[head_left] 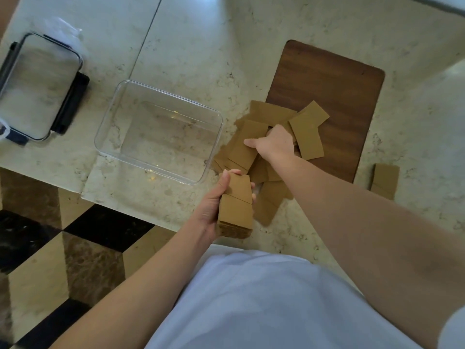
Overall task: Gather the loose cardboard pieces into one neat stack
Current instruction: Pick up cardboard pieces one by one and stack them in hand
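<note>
The left hand (214, 207) was closed around a stack of cardboard pieces (236, 212), held just above the near edge of the marble counter (191, 46). The right hand (274, 144) reached into the loose cardboard pile (266, 137), its fingers curled on the pieces, though whether it gripped one could not be told. The pile lay partly on a dark wooden board (332, 79), beside a clear plastic box (158, 132). More pieces (385, 180) sat apart on the right. A lid (37, 86) lay far left. No writing could be read anywhere.

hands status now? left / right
Left hand: closed on cardboard stack.
Right hand: down on loose cardboard pieces; grip cannot be told.
</note>
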Available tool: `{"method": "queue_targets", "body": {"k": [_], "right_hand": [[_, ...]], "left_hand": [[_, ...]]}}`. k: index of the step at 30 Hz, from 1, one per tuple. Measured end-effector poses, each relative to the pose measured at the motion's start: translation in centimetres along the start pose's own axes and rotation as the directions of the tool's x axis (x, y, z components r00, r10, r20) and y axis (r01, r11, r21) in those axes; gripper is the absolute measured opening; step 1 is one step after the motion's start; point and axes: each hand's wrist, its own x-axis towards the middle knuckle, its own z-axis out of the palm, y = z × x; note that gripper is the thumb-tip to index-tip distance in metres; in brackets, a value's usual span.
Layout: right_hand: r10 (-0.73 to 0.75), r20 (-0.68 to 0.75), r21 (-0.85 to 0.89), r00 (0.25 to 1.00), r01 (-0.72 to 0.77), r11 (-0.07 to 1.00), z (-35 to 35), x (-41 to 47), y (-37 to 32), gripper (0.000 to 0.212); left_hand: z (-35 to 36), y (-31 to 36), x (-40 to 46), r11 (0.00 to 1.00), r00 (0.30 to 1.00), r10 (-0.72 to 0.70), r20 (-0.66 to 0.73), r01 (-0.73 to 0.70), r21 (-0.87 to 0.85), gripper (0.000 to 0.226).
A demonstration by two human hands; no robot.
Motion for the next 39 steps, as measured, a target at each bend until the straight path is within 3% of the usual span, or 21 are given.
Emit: {"method": "queue_targets", "body": {"k": [7, 10, 12, 16, 20, 25, 27, 30, 32, 34, 37, 39], "right_hand": [[-0.073, -0.034, 0.063, 0.997, 0.075, 0.995, -0.3, -0.6, 1.1, 0.06], [-0.136, 0.066, 0.27, 0.988, 0.114, 0.956, -1.2, -1.7, 1.5, 0.022], [-0.121, 0.141, 0.455, 0.983, 0.044, 0.89, -2.5, -2.9, 2.1, 0.003], [-0.032, 0.239, 0.596, 0.97, -0.12, 0.794, -5.2, -5.8, 4.7, 0.004], [-0.143, 0.289, 0.653, 0.947, -0.085, 0.753, -6.6, -8.7, 7.9, 0.014], [-0.149, 0.238, 0.754, 0.96, -0.086, 0.651, -7.0, -11.3, 10.0, 0.016], [-0.167, 0.179, 0.74, 0.97, -0.02, 0.672, -6.9, -12.1, 10.4, 0.017], [-0.249, -0.037, 0.657, 0.968, 0.211, 0.724, -6.7, -13.0, 11.2, 0.007], [-0.352, -0.153, 0.596, 0.923, 0.37, 0.712, -6.4, -13.7, 11.4, 0.009], [-0.513, -0.203, 0.404, 0.834, 0.548, 0.732, -6.1, -14.1, 11.7, 0.022], [-0.733, -0.056, 0.075, 0.677, 0.735, 0.673, -5.5, -14.6, 12.2, 0.037], [-0.747, 0.119, -0.011, 0.655, 0.753, 0.658, -4.8, -15.3, 12.2, 0.047]], "left_hand": [[-0.3, -0.2, -0.2, 1.0, 1.0, 0.014, 0.003, -0.014, -0.013, 0.055], [-0.4, -0.1, -0.3, 1.0, 0.999, 0.014, 0.04, -0.014, 0.002, 0.06], [-0.3, -0.1, -0.4, 1.0, 0.999, 0.002, 0.044, -0.002, 0.007, 0.053], [0.0, -0.6, -0.3, 0.998, 0.999, -0.031, -0.009, 0.031, 0.052, 0.049], [0.5, -1.3, 0.2, 0.994, 0.996, -0.032, -0.083, 0.04, 0.102, 0.045], [1.0, -2.1, 0.3, 0.991, 0.99, -0.043, -0.135, 0.06, 0.123, 0.026], [1.2, -2.4, 0.3, 0.987, 0.985, -0.031, -0.17, 0.057, 0.151, 0.033], [1.7, -2.6, 0.1, 0.986, 0.983, -0.021, -0.18, 0.051, 0.159, 0.045], [1.9, -2.8, -0.1, 0.992, 0.987, -0.03, -0.16, 0.049, 0.113, 0.055], [2.0, -3.0, -0.2, 0.998, 0.991, -0.023, -0.13, 0.03, 0.056, 0.065], [2.1, -3.4, 0.1, 0.998, 0.996, 0.032, -0.089, -0.027, 0.053, 0.067], [2.0, -3.5, 0.2, 0.997, 0.997, 0.052, -0.053, -0.049, 0.064, 0.072]]}}
